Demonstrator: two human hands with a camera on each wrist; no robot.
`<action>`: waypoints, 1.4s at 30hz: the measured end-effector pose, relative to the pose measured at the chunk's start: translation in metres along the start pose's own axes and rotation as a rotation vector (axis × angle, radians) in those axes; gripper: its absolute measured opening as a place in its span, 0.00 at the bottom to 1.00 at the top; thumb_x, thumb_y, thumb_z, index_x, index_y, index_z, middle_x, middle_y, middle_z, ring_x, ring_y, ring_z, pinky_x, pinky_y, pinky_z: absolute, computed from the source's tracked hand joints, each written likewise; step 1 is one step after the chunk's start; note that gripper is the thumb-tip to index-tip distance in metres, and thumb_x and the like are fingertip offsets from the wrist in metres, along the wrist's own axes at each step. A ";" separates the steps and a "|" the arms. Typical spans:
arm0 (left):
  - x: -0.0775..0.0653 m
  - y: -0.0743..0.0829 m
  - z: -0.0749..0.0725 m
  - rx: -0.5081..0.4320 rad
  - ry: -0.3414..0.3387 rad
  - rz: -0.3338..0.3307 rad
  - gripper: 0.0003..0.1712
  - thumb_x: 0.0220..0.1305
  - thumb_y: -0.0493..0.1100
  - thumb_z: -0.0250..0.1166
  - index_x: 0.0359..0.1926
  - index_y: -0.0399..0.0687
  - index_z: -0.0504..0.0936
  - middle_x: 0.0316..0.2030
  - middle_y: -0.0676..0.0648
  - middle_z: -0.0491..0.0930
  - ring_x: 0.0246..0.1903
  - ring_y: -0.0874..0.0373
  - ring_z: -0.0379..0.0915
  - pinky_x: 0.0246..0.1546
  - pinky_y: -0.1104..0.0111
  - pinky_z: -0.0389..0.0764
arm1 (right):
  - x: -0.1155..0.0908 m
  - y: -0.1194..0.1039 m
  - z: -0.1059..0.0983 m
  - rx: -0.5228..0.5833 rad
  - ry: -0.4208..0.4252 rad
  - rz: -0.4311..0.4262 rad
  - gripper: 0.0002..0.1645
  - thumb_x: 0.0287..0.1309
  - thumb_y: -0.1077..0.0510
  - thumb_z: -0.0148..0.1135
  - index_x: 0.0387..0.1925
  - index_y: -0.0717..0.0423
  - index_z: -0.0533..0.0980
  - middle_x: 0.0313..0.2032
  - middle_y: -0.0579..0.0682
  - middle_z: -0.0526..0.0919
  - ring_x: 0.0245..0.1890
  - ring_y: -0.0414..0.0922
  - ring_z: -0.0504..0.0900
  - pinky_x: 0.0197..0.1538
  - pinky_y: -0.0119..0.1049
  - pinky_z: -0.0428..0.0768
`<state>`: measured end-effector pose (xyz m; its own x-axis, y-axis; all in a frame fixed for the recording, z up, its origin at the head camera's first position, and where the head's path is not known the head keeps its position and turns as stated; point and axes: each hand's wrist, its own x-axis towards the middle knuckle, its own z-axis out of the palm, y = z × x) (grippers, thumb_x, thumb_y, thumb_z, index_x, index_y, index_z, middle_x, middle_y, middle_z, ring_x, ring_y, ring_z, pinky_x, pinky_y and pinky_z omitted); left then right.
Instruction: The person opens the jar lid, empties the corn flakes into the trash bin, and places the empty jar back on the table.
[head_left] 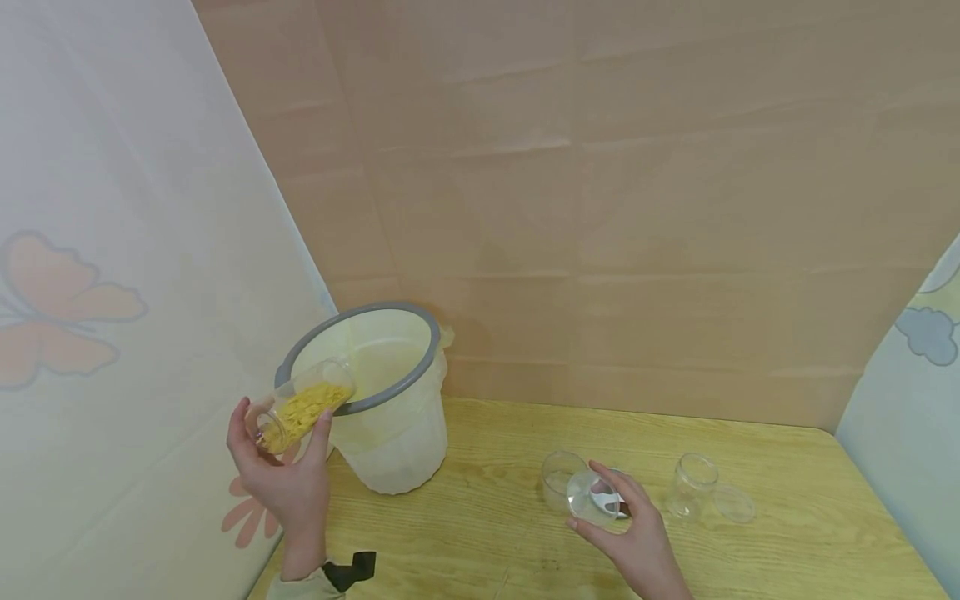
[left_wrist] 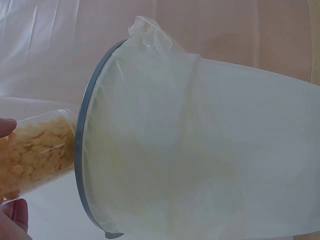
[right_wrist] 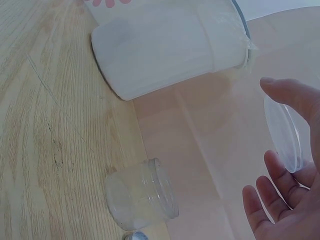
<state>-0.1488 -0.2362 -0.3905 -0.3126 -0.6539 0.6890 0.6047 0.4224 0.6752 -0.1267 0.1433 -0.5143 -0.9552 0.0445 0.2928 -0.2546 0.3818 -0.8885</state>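
My left hand (head_left: 285,496) grips a see-through plastic jar (head_left: 303,410) of yellow flakes. The jar tilts, its mouth end overlapping the grey rim of a white bin (head_left: 397,442) lined with a thin bag. In the left wrist view the flakes (left_wrist: 40,150) lie inside the jar right at the rim. My right hand (head_left: 637,537) pinches a round see-through lid (head_left: 585,497) between thumb and fingers, held above the table. Just behind that lid is a second see-through jar (head_left: 557,468), and a small silver round item (right_wrist: 136,235) lies close to it.
Further right on the wood-grain table (head_left: 480,533) stand another see-through jar (head_left: 693,483) and a flat round lid (head_left: 735,503). A brown sheet (head_left: 600,250) hangs behind the table. On the left, a pale patterned cloth (head_left: 150,208) comes close to the bin.
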 end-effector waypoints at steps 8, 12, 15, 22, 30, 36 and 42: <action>-0.001 -0.002 -0.001 0.063 0.005 0.011 0.51 0.43 0.22 0.78 0.70 0.37 0.67 0.58 0.38 0.73 0.52 0.54 0.66 0.52 0.70 0.67 | -0.002 -0.002 -0.001 0.013 -0.023 0.035 0.45 0.47 0.51 0.83 0.67 0.42 0.74 0.46 0.41 0.78 0.48 0.46 0.75 0.50 0.38 0.76; -0.001 -0.002 0.000 0.064 0.015 0.015 0.50 0.43 0.22 0.78 0.69 0.36 0.67 0.58 0.39 0.73 0.49 0.56 0.65 0.50 0.70 0.66 | -0.002 -0.001 -0.002 0.011 -0.025 0.043 0.45 0.47 0.50 0.83 0.67 0.42 0.74 0.46 0.41 0.78 0.48 0.42 0.74 0.49 0.36 0.75; -0.001 -0.003 0.000 0.061 0.018 0.015 0.50 0.43 0.22 0.78 0.69 0.36 0.67 0.57 0.40 0.73 0.48 0.56 0.65 0.48 0.71 0.66 | -0.002 -0.002 -0.002 0.009 -0.025 0.047 0.45 0.47 0.51 0.83 0.67 0.43 0.74 0.46 0.41 0.78 0.48 0.40 0.73 0.49 0.34 0.75; -0.001 -0.004 0.000 0.062 0.011 0.013 0.50 0.43 0.22 0.78 0.69 0.37 0.67 0.57 0.40 0.74 0.47 0.53 0.65 0.48 0.70 0.66 | -0.002 -0.004 -0.002 0.002 -0.022 0.053 0.45 0.47 0.52 0.83 0.67 0.44 0.74 0.46 0.41 0.78 0.48 0.39 0.73 0.49 0.33 0.74; 0.000 -0.001 0.001 0.088 0.004 0.030 0.50 0.43 0.22 0.77 0.70 0.37 0.67 0.57 0.39 0.74 0.47 0.57 0.64 0.49 0.69 0.66 | -0.003 -0.004 -0.003 0.002 -0.029 0.066 0.46 0.46 0.50 0.83 0.68 0.44 0.73 0.47 0.44 0.78 0.48 0.41 0.73 0.50 0.35 0.75; -0.001 0.002 0.003 0.085 0.007 0.029 0.50 0.43 0.22 0.77 0.70 0.38 0.68 0.56 0.40 0.74 0.45 0.58 0.65 0.48 0.70 0.66 | -0.002 -0.004 -0.003 -0.004 -0.025 0.061 0.46 0.46 0.50 0.83 0.68 0.44 0.74 0.46 0.43 0.78 0.48 0.40 0.73 0.49 0.34 0.75; -0.002 0.011 0.004 0.089 0.012 0.037 0.49 0.44 0.22 0.77 0.69 0.36 0.68 0.56 0.42 0.74 0.45 0.58 0.66 0.47 0.71 0.67 | -0.002 -0.002 -0.003 0.000 -0.021 0.050 0.45 0.46 0.53 0.83 0.67 0.44 0.74 0.45 0.42 0.78 0.48 0.40 0.73 0.49 0.33 0.75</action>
<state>-0.1450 -0.2279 -0.3831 -0.2824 -0.6439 0.7111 0.5480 0.5001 0.6705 -0.1239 0.1448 -0.5117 -0.9698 0.0439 0.2401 -0.2061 0.3793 -0.9020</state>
